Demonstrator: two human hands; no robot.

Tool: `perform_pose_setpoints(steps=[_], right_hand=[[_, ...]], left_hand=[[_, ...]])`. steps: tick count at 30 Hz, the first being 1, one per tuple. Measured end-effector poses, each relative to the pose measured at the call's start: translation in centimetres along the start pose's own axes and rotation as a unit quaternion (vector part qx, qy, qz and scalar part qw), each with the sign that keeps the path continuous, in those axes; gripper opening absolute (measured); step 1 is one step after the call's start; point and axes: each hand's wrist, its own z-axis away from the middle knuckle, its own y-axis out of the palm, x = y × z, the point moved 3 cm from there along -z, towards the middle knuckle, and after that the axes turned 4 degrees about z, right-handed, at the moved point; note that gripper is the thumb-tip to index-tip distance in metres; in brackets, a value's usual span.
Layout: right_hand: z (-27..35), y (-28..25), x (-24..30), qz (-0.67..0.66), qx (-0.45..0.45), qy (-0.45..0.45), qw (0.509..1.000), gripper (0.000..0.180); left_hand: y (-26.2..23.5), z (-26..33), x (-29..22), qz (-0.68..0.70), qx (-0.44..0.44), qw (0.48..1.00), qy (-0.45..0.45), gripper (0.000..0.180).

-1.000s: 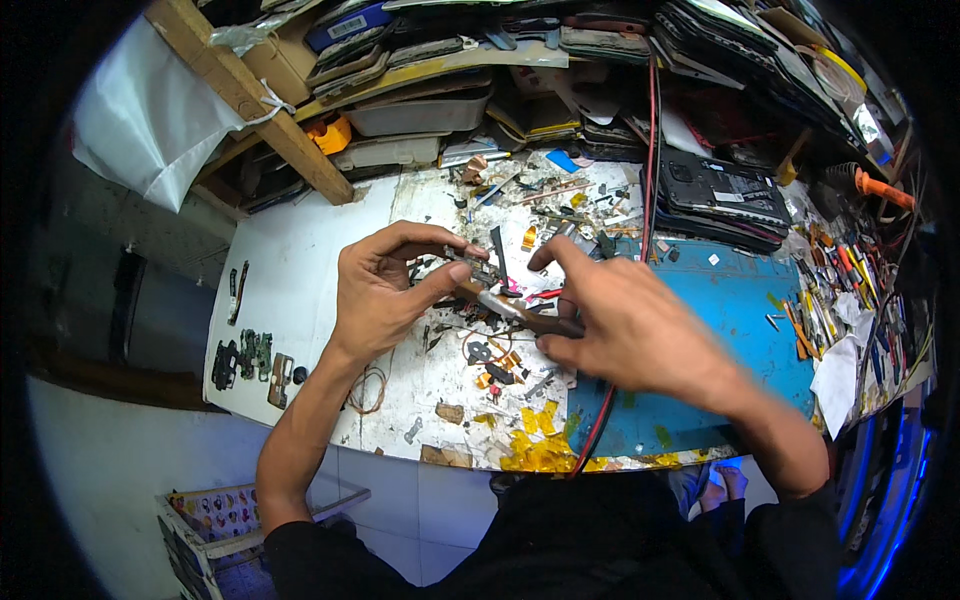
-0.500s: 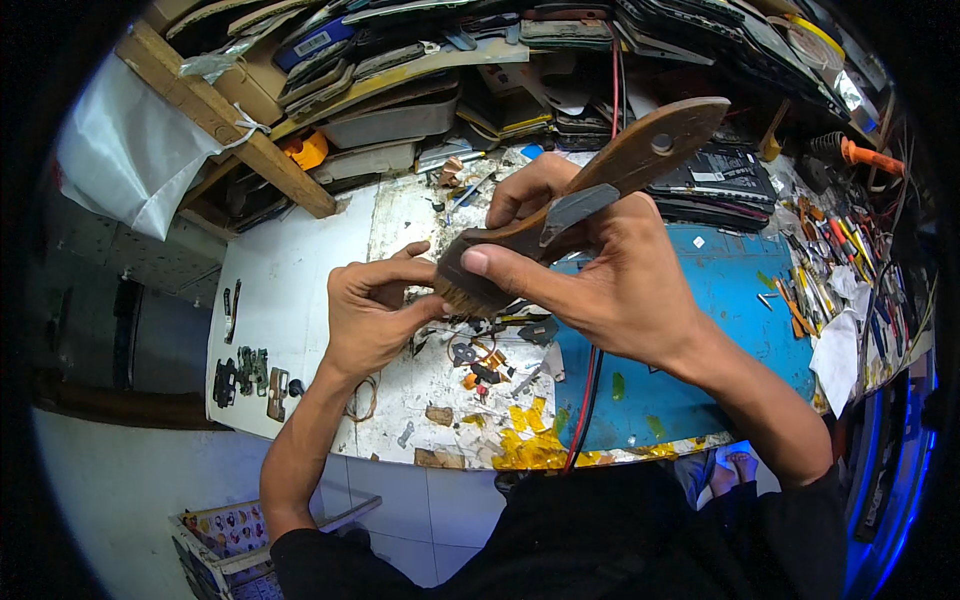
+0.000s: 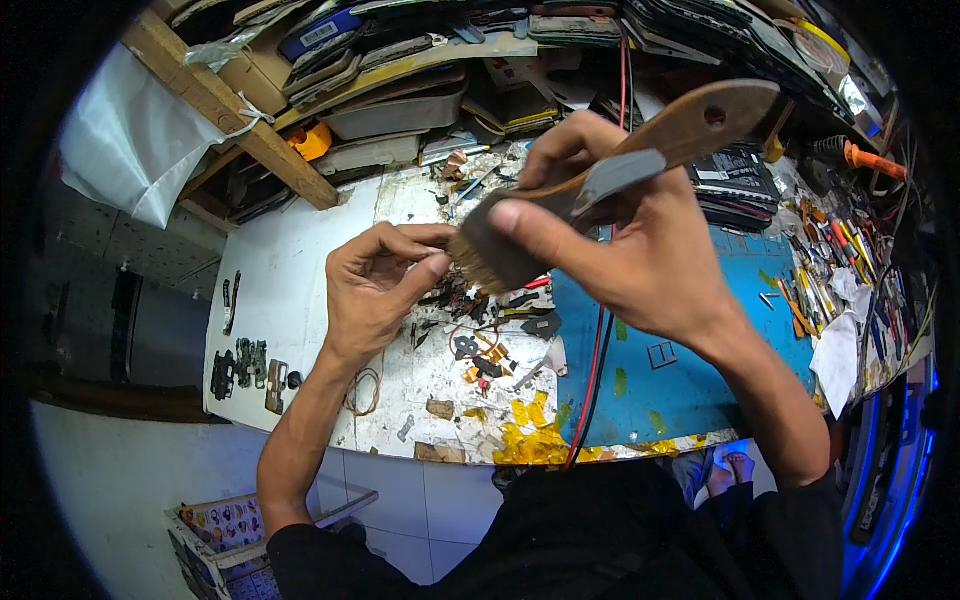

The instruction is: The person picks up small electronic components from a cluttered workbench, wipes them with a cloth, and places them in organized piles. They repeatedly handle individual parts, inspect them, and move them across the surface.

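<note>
A flat wooden paintbrush (image 3: 508, 252) with pale bristles and a long holed handle is gripped in my right hand (image 3: 650, 265). Its handle points up and to the right, and its bristles face my left fingertips. Along the handle, in the same grip, lies a flat grey pointed piece (image 3: 622, 174) whose kind I cannot tell. Just left of the bristles, my left hand (image 3: 372, 285) pinches with thumb and forefinger. Whatever lies between those fingertips is too small to make out. Both hands are raised above the cluttered worktable (image 3: 300, 260).
Small parts and scraps (image 3: 485, 360) litter the table's middle. A blue mat (image 3: 690, 390) covers the right side, crossed by red and black cables (image 3: 592, 385). Tools (image 3: 840, 250) crowd the far right. Stacked devices (image 3: 560, 30) fill the shelf behind. A wooden post (image 3: 250, 125) stands at left.
The brush and my right hand have moved up and to the right. My left thumb and forefinger have drawn together beside the bristles.
</note>
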Motion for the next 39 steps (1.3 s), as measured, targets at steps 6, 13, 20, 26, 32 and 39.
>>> perform_pose_setpoints(steps=[6,13,20,26,32,39], right_hand=[[0.2,0.9,-1.3,0.107,0.042,0.066,0.991,0.027],[0.2,1.3,-0.9,0.065,0.032,0.021,0.997,0.027],[-0.1,1.6,-0.6,0.049,0.019,-0.052,0.997,0.023],[-0.1,0.7,-1.0,0.053,0.01,0.027,0.998,0.023],[-0.1,0.6,-1.5,0.194,0.079,0.116,0.971,0.022],[0.0,0.6,-1.3,0.108,0.051,0.022,0.993,0.022]], left_hand=[[-0.1,0.0,0.5,-0.047,-0.037,0.996,-0.069,0.011],[-0.8,0.2,1.1,0.089,-0.023,0.988,-0.124,0.011],[-0.7,0.2,1.3,0.078,-0.029,0.99,-0.118,0.031],[-0.9,0.3,1.1,0.064,-0.045,0.992,-0.101,0.023],[-0.8,0.3,1.3,0.067,-0.079,0.989,-0.104,0.018],[-0.8,0.5,1.6,0.044,-0.078,0.986,-0.14,0.014]])
